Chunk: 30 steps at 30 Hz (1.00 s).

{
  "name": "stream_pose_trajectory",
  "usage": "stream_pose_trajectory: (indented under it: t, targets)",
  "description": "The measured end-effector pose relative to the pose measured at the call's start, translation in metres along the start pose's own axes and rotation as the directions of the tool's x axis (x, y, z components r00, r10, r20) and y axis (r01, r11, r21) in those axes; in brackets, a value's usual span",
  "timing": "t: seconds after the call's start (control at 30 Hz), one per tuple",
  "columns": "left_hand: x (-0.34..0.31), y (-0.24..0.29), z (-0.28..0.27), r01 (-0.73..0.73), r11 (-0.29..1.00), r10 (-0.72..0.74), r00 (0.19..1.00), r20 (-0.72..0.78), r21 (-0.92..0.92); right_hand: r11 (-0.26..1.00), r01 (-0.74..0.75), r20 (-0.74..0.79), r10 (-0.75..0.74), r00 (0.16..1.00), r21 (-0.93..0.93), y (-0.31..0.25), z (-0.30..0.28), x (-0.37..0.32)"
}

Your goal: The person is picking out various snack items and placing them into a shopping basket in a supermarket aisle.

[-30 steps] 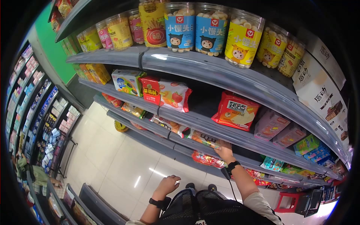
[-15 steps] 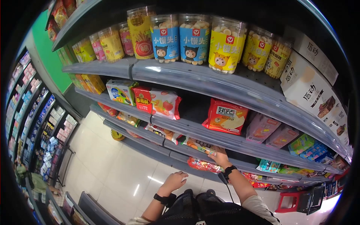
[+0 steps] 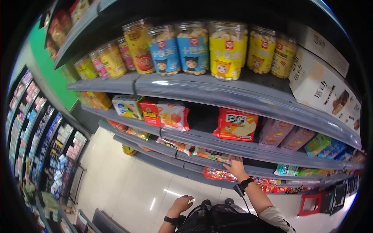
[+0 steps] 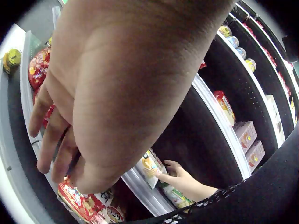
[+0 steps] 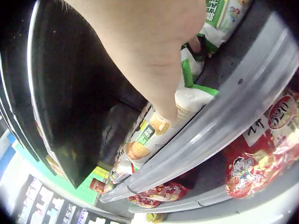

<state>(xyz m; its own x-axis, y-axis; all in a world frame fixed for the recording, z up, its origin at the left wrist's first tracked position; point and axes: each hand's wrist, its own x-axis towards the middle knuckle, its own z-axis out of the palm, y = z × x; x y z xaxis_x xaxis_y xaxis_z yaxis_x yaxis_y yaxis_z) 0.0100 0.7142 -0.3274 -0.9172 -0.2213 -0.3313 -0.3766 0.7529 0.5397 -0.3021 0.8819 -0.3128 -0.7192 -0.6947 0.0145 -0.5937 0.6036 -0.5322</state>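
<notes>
My right hand [image 3: 236, 167] reaches onto the third shelf down in the head view, at the right end of a white biscuit pack [image 3: 211, 154]. In the right wrist view its thumb presses the front of the biscuit pack [image 5: 148, 140], which has biscuit pictures and a green label. A fingertip lies apart from the thumb, by a green-and-white pack [image 5: 224, 21]; the other fingers are hidden. My left hand [image 3: 182, 204] hangs over the floor with its fingers loosely bent and holds nothing. In the left wrist view its palm side [image 4: 117, 93] fills much of the picture.
Snack jars [image 3: 225, 52] line the upper shelf, beside white cartons [image 3: 326, 83]. A red pack [image 3: 236, 123] sits one shelf above my right hand, and red candy bags [image 3: 218, 173] lie below it. A red stool [image 3: 311, 204] stands at the right; another person [image 3: 48, 202] is at far left.
The head view has tilted, so the shelves sit lower in it. My right hand stays at the biscuit pack's end, with its thumb now spread wider. The left hand stays low, near the body.
</notes>
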Motion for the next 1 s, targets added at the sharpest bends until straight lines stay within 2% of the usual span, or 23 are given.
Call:
stream_pose_trajectory:
  t: [0.03,0.07,0.1,0.17,0.23,0.3,0.33,0.37,0.4,0.43,0.47,0.57,0.67,0.83,1.0]
  targets:
    - [0.007,0.002,-0.002,-0.018,1.000,0.018,1.000,0.020,0.010,0.998,0.028,-0.094,-0.033,0.995,-0.051,-0.001,-0.003,-0.008]
    - [0.014,0.006,0.000,-0.039,0.999,0.038,0.998,0.052,0.031,1.000,0.018,-0.199,-0.021,0.980,-0.020,0.000,-0.006,-0.022]
    - [0.020,0.010,0.003,-0.061,0.997,0.057,0.995,0.083,0.050,1.000,-0.017,-0.207,0.012,0.978,-0.022,0.004,-0.009,-0.035]
    - [0.037,0.009,0.011,-0.133,0.989,0.125,0.985,0.122,0.061,0.991,0.115,-0.273,-0.093,0.957,0.068,0.013,-0.015,-0.063]
    - [0.055,0.021,0.015,-0.207,0.976,0.196,0.969,0.148,0.063,0.996,0.088,-0.294,-0.086,0.952,-0.006,0.031,-0.021,-0.093]
    - [0.070,0.037,0.010,-0.238,0.963,0.210,0.956,0.205,0.128,0.989,0.045,-0.104,-0.030,0.994,0.139,0.058,-0.026,-0.126]
    - [0.077,0.043,0.016,-0.262,0.957,0.233,0.950,0.206,0.124,0.996,0.080,-0.179,-0.075,0.981,0.023,0.071,-0.031,-0.142]
    - [0.085,0.047,0.016,-0.296,0.946,0.261,0.938,0.230,0.132,0.999,0.046,-0.203,-0.041,0.978,0.021,0.084,-0.032,-0.159]
    - [0.092,0.056,0.016,-0.305,0.941,0.264,0.932,0.247,0.147,0.990,-0.111,-0.087,0.119,0.989,0.087,0.100,-0.034,-0.177]
    - [0.097,0.068,0.018,-0.315,0.935,0.266,0.927,0.264,0.162,0.953,-0.270,0.038,0.267,0.963,0.141,0.112,-0.041,-0.193]
    - [0.103,0.078,0.019,-0.357,0.917,0.297,0.909,0.292,0.180,0.959,-0.252,-0.015,0.256,0.966,0.129,0.122,-0.047,-0.210]
    - [0.115,0.110,0.029,-0.420,0.872,0.330,0.884,0.332,0.252,0.930,-0.323,-0.083,0.341,0.937,0.175,0.154,-0.056,-0.260]
    - [0.128,0.145,0.049,-0.468,0.836,0.336,0.849,0.407,0.287,0.871,-0.435,-0.123,0.469,0.875,0.228,0.163,-0.076,-0.302]
    - [0.162,0.216,0.096,-0.620,0.750,0.437,0.726,0.530,0.231,0.775,-0.547,-0.158,0.612,0.775,0.316,0.209,-0.082,-0.374]
    - [0.192,0.323,0.158,-0.752,0.608,0.470,0.599,0.648,0.255,0.666,-0.650,-0.191,0.737,0.648,0.366,0.243,-0.095,-0.449]
